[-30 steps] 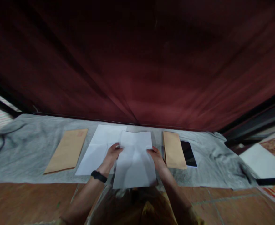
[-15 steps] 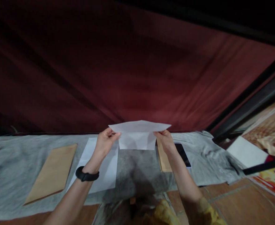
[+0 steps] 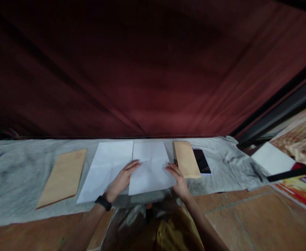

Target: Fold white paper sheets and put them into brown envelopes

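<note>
A white sheet of paper [image 3: 150, 174] with faint fold creases lies flat on the grey cloth in front of me. On its left edge rest the fingers of my left hand [image 3: 126, 174], stretched out. My right hand [image 3: 176, 176] lies along the right edge, its fingers flat and apart. A second creased white sheet [image 3: 106, 167] is directly to the left, partly under my left forearm and hand. Beside my right hand is a brown envelope [image 3: 186, 160].
A larger brown envelope [image 3: 64, 174] lies farther left. The dark phone [image 3: 202, 161] sits right of the small envelope. The grey cloth [image 3: 228, 164] covers the surface up to a dark red fabric wall [image 3: 153, 104]. A white box-like object [image 3: 273, 158] and black bars stand at right.
The sheet that both hands held up by its sides, partly folded, is now down on the cloth and opened out. Both hands have lowered onto it and their fingers have loosened.
</note>
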Demonstrator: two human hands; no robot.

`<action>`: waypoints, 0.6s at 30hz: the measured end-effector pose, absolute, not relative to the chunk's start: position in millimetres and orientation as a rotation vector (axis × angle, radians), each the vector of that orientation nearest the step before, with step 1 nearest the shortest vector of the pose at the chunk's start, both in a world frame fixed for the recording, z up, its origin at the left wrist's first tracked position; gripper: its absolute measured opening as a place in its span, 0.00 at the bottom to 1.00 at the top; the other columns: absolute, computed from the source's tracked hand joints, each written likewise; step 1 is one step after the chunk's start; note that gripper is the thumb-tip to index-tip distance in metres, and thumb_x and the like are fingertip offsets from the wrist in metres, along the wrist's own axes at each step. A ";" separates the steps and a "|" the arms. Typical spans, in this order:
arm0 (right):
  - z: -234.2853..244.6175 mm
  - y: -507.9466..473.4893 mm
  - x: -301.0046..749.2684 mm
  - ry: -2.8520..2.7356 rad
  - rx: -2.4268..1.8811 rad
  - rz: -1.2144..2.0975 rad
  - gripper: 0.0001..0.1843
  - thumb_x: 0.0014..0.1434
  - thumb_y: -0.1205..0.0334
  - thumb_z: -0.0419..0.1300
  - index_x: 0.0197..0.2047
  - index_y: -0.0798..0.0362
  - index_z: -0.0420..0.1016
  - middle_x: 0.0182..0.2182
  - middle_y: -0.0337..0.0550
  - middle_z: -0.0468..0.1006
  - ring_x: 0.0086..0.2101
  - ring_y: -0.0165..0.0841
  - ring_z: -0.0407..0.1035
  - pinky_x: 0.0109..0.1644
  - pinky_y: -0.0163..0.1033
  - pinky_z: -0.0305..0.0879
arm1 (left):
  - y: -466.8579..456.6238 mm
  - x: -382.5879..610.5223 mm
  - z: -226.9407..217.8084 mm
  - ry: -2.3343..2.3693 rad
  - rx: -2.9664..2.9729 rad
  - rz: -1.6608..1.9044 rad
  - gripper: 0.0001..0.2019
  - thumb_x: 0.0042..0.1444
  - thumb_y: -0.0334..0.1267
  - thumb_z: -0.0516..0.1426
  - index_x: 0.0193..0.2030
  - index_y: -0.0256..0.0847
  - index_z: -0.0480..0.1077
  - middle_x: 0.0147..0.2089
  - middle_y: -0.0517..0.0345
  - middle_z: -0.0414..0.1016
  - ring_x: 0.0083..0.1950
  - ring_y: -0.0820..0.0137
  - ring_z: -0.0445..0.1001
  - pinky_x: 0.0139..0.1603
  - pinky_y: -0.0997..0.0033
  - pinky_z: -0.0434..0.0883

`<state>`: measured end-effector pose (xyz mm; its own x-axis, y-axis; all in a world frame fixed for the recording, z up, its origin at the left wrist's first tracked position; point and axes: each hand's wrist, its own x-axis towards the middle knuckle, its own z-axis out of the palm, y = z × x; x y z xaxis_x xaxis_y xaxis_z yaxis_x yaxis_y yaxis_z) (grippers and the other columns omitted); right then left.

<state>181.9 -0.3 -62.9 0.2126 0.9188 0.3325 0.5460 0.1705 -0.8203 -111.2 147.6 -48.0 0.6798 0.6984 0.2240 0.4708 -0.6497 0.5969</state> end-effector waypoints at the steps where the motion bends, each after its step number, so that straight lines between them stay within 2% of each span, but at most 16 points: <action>1: -69.7 -7.5 184.2 -1.542 -1.525 0.448 0.26 0.59 0.70 0.57 0.58 0.43 0.79 0.63 0.45 0.73 0.66 0.45 0.61 0.71 0.58 0.56 | 145.9 -111.5 -53.6 0.886 2.439 0.556 0.35 0.53 0.20 0.49 0.66 0.47 0.70 0.69 0.55 0.70 0.69 0.67 0.68 0.72 0.55 0.65; 7: -77.6 -39.6 193.9 -1.984 -1.591 0.398 0.38 0.51 0.76 0.58 0.66 0.48 0.72 0.68 0.46 0.67 0.68 0.46 0.57 0.72 0.58 0.56 | 146.0 -120.7 -76.0 0.758 2.638 0.361 0.36 0.55 0.17 0.46 0.69 0.46 0.66 0.74 0.54 0.63 0.74 0.67 0.61 0.75 0.55 0.61; 11: -81.0 -48.3 190.0 -1.985 -1.628 0.411 0.38 0.53 0.77 0.56 0.66 0.48 0.70 0.68 0.46 0.67 0.68 0.44 0.57 0.73 0.57 0.56 | 141.9 -121.9 -69.5 0.744 2.706 0.357 0.34 0.58 0.18 0.46 0.68 0.47 0.67 0.72 0.55 0.66 0.74 0.67 0.62 0.76 0.51 0.59; 15: -87.0 -50.5 187.8 -1.962 -1.604 0.414 0.34 0.57 0.73 0.56 0.67 0.48 0.69 0.69 0.46 0.66 0.68 0.44 0.58 0.73 0.58 0.54 | 115.2 -85.7 -57.0 0.688 2.707 0.455 0.25 0.67 0.27 0.48 0.69 0.44 0.66 0.72 0.53 0.66 0.75 0.66 0.59 0.75 0.53 0.59; 18: -88.9 -50.4 189.6 -1.970 -1.585 0.424 0.33 0.59 0.69 0.57 0.68 0.49 0.68 0.69 0.47 0.65 0.67 0.45 0.58 0.73 0.58 0.53 | 92.5 -51.9 -60.7 0.607 2.718 0.376 0.21 0.69 0.38 0.53 0.67 0.44 0.67 0.72 0.51 0.66 0.74 0.63 0.61 0.75 0.53 0.59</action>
<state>189.6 -50.4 -88.9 -0.1350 0.9634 0.2318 0.7825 0.2472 -0.5715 -51.9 92.5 -60.7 0.8746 0.4497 0.1813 0.3628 -0.8550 0.3707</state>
